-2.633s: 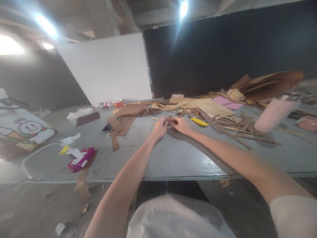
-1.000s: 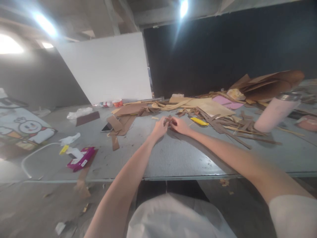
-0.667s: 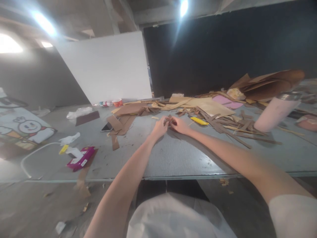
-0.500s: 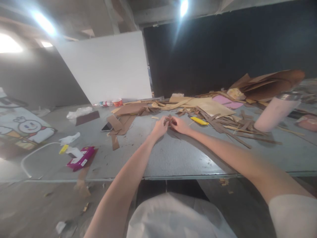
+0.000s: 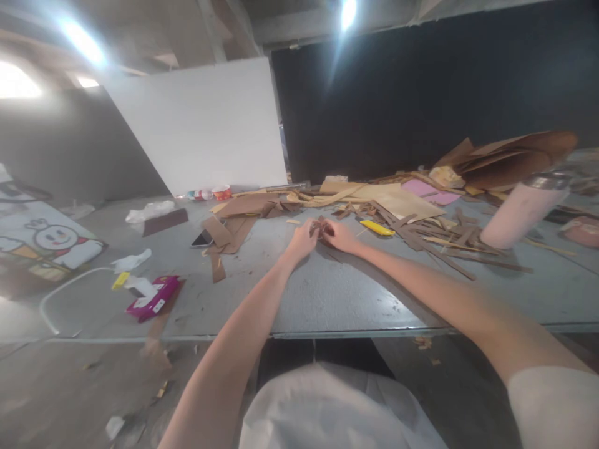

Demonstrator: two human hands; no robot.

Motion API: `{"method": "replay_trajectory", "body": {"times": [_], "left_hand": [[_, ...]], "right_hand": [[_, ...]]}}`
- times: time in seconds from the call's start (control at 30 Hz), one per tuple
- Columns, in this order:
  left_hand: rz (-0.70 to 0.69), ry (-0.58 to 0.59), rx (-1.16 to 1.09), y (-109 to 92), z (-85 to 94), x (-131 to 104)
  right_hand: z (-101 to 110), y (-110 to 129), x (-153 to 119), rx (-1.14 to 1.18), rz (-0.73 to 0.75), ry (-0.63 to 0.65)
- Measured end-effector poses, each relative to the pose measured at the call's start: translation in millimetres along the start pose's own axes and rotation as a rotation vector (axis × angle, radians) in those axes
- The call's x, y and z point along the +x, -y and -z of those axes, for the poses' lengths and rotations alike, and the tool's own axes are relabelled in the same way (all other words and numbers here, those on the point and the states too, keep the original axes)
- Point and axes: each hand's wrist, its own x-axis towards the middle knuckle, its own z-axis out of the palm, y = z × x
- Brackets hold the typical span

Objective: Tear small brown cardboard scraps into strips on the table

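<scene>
Both my hands meet over the middle of the grey table [image 5: 337, 299], fingers curled in toward each other. Between them is a small brown piece [image 5: 321, 228], which looks like folded or crumpled paper or thin card; its exact shape is mostly hidden. My left hand [image 5: 305, 237] grips it from the left, and my right hand [image 5: 339, 236] pinches it from the right. Just right of my right hand lies a yellow utility knife [image 5: 377, 228]. Brown strips [image 5: 421, 240] are heaped beyond the knife.
Brown sheets [image 5: 234, 234] partly cover a phone [image 5: 202, 239] on the left. Nearer sits a purple tissue pack [image 5: 156, 300]. A pink bottle [image 5: 521, 212] stands tilted-looking at right. Tan paper [image 5: 397, 202] and a rolled brown sheet [image 5: 519, 159] lie at the back. The table's front edge is close to me.
My hands stay in the same place. Slightly more of the brown piece shows between my fingers; nothing else has visibly moved.
</scene>
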Motion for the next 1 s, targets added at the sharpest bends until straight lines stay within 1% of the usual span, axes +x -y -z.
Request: {"method": "replay_trajectory", "body": {"times": [0.13, 0.37, 0.57, 0.73, 0.9, 1.0], "left_hand": [[-0.008, -0.008, -0.015, 2.0, -1.0, 0.1], [0.014, -0.005, -0.044, 1.9, -0.6, 0.0], [0.03, -0.025, -0.08, 4.0, -1.4, 0.1], [0.01, -0.005, -0.078, 1.7, -1.2, -0.7], [0.004, -0.026, -0.119, 2.9, -3.4, 1.0], [0.017, -0.033, -0.126, 3.2, -3.6, 1.5]], "right_hand": [[-0.3, -0.4, -0.2, 0.019, -0.006, 0.014], [3.1, 2.6, -1.4, 0.039, 0.012, -0.024], [5.0, 4.4, -2.4, 0.073, 0.017, 0.0], [3.3, 1.5, -0.9, 0.102, 0.031, -0.017], [2.6, -0.7, -0.8, 0.106, 0.014, -0.043], [2.6, -0.6, -1.4, 0.12, -0.001, -0.032]]}}
